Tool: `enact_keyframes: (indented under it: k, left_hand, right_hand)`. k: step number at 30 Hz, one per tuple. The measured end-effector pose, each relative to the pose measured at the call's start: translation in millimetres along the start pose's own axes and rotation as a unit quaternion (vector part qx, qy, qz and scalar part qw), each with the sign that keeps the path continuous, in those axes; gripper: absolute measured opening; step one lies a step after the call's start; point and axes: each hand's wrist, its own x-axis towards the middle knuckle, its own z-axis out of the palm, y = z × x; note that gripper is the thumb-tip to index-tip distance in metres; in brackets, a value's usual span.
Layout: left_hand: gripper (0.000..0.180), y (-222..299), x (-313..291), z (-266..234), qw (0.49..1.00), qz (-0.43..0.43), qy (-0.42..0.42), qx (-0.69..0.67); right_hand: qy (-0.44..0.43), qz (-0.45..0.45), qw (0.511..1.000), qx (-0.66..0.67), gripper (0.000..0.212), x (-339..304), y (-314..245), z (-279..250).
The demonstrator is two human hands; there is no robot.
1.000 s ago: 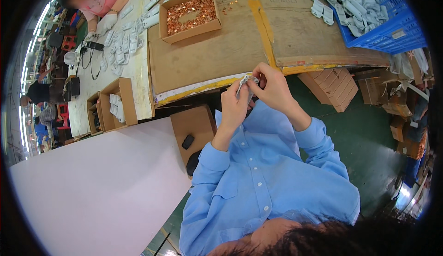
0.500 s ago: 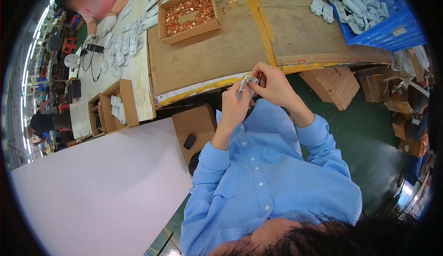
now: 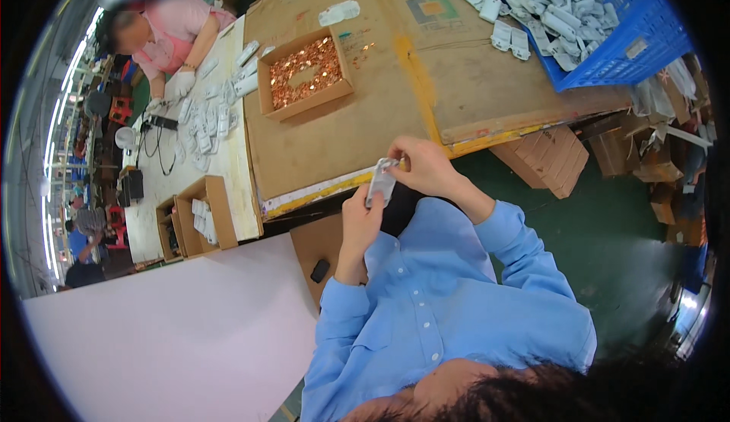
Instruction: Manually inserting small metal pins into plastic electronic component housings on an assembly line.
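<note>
A slim white plastic casing point(image 3: 381, 185) is held up in front of my lap, just off the near table edge. My left hand point(image 3: 360, 223) is closed on its lower end, thumb along the face. At the upper end my right hand point(image 3: 427, 166) is pinched, thumb and forefinger touching the casing. Whether a small part sits between those fingertips is too fine to see. Beyond my hands, a shallow cardboard box point(image 3: 307, 109) of small copper-coloured metal pieces rests on the cardboard-covered table point(image 3: 365, 129).
A blue crate point(image 3: 631, 57) heaped with white casings stands far right. Loose casings point(image 3: 209, 122) lie on the left table near a person point(image 3: 179, 38) in pink with white gloves. Small cardboard boxes point(image 3: 220, 213), a white board point(image 3: 167, 323) and a carton point(image 3: 544, 163) are nearer.
The view has shifted, so the tables sit lower in the picture. The casing has turned to show its long flat face, with both hands still at it.
</note>
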Motion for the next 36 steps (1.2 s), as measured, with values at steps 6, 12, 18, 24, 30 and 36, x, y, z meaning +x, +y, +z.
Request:
enact_keyframes:
  k: [6, 12, 18, 24, 30, 36]
  left_hand:
    - [0.014, -17, 8, -31, 0.977, -0.077, 0.075, -0.182]
    - [0.006, -38, 52, -107, 0.899, -0.143, 0.261, -0.322]
    - [0.009, -74, 146, -161, 0.863, -0.148, 0.317, -0.365]
    - [0.028, -133, 213, -273, 0.858, 0.021, 0.451, -0.244]
    - [0.038, -145, 208, -213, 0.904, -0.03, 0.427, 0.018]
    - [0.024, -104, 169, -128, 0.938, 0.034, 0.344, -0.008]
  right_hand:
    - [0.15, 0.022, 0.988, -0.026, 0.048, 24, 51, -13]
    - [0.29, 0.067, 0.913, -0.278, 0.054, 41, 115, -66]
    - [0.316, 0.078, 0.897, -0.3, 0.056, 34, 134, -66]
    - [0.298, 0.081, 0.908, -0.283, 0.053, 43, 126, -67]
    - [0.302, 0.088, 0.913, -0.26, 0.049, 43, 136, -68]
    - [0.334, 0.038, 0.915, -0.222, 0.049, 43, 137, -66]
